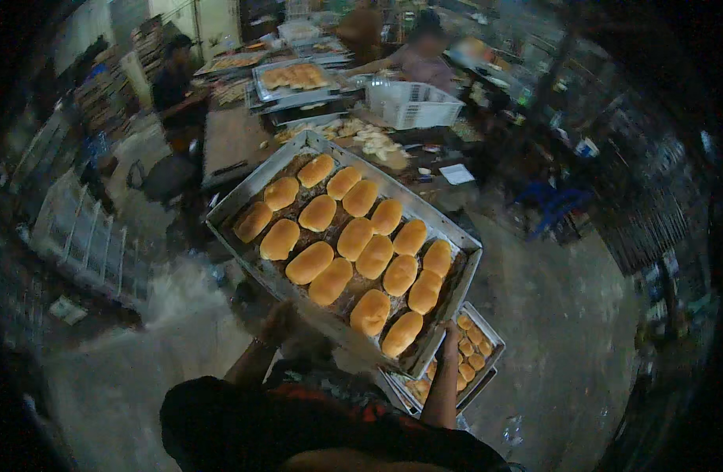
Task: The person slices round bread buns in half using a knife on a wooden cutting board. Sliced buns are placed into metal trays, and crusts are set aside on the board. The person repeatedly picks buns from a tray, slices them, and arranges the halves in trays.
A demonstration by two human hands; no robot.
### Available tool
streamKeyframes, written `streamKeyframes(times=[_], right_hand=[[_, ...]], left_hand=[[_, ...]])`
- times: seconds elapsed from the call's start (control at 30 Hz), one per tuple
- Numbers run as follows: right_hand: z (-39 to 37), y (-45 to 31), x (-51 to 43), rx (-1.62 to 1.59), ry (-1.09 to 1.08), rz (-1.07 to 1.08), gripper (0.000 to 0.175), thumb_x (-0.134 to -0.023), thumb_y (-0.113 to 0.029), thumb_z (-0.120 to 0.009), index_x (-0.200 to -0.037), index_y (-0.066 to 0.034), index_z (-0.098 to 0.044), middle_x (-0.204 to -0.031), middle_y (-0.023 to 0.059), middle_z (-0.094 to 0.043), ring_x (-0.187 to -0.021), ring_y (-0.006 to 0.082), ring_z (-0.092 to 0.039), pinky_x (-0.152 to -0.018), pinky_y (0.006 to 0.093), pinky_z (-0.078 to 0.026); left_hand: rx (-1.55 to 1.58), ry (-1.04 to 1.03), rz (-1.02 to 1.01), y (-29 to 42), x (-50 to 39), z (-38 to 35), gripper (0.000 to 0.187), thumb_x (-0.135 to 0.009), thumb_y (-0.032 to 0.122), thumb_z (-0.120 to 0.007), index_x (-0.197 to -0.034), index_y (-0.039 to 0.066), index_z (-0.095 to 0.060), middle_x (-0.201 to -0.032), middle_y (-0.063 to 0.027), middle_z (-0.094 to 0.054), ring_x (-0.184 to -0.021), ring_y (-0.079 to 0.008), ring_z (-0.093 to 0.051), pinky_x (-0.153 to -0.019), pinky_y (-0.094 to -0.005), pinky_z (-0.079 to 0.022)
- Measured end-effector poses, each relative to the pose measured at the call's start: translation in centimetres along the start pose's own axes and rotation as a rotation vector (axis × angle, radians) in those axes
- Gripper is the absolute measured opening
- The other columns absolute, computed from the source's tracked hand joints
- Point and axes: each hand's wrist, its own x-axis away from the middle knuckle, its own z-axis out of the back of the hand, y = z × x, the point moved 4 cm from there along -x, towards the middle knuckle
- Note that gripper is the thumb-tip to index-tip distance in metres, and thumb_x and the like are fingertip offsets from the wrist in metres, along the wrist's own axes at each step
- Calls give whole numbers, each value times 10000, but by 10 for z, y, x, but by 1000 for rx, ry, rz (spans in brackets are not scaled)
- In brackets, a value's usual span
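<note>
A large metal baking tray (391, 184) with several golden-brown bread rolls (355, 239) on it is held up before me, turned at a slant. My right hand (451, 331) grips its near right corner, the fingers partly hidden by the rim. At the near left side, my left hand (280, 321) is against the tray's edge, dark and blurred, with its fingers partly hidden. Some rolls touch one another; others lie apart on the browned tray surface. Lower down at the right, partly behind the held tray and my forearm, is another tray of rolls (491, 336) on top of a stack.
Beyond the tray stands a cluttered worktable (229, 138) with stacked trays (267, 88), a white plastic basket (417, 106) and pale pieces that look like bread or dough (379, 144). One person is behind the table, another at its left. A rack (96, 236) stands left.
</note>
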Motion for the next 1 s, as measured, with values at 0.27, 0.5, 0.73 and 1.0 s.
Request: streamKeyframes(times=[0.27, 0.5, 0.73, 1.0], right_hand=[[7, -37, -51, 426, -237, 125, 233, -922, -309, -542, -927, -82, -593, -914, 69, -597, -894, 231, -596, -869, 402, -479], [-3, 15, -73, 59, -210, -191, 242, -841, -236, -567, -982, -46, -622, -897, 83, -615, -818, 255, -633, -755, 406, -550], [-16, 133, -115, 45, -243, -230, 256, -961, -266, -554, -1088, -51, -608, -901, 69, -609, -805, 236, -623, -755, 394, -551], [-6, 195, -62, 766, -866, -311, 369, -1020, -314, -540, -1284, -63, -597, -1182, 122, -643, -1003, 269, -674, -835, 415, -564]], left_hand=[[200, 71, 250, 23, 39, -61, 266, -985, 403, -595, -961, 142, -644, -850, 10, -610, -780, -181, -606, -716, -361, -514], [246, 267, 439, 78, -20, -66, 312, -993, 424, -578, -1055, 120, -609, -920, -29, -606, -861, -176, -596, -799, -361, -517], [-552, -217, -334, 106, -103, -1, 493, -912, 383, -654, -1255, 40, -566, -1050, -75, -638, -1057, -207, -622, -856, -393, -532], [-1162, 348, 505, 55, -84, -8, 733, -863, 280, -688, -1434, -47, -366, -1078, -274, -688, -973, -379, -700, -804, -480, -561]])
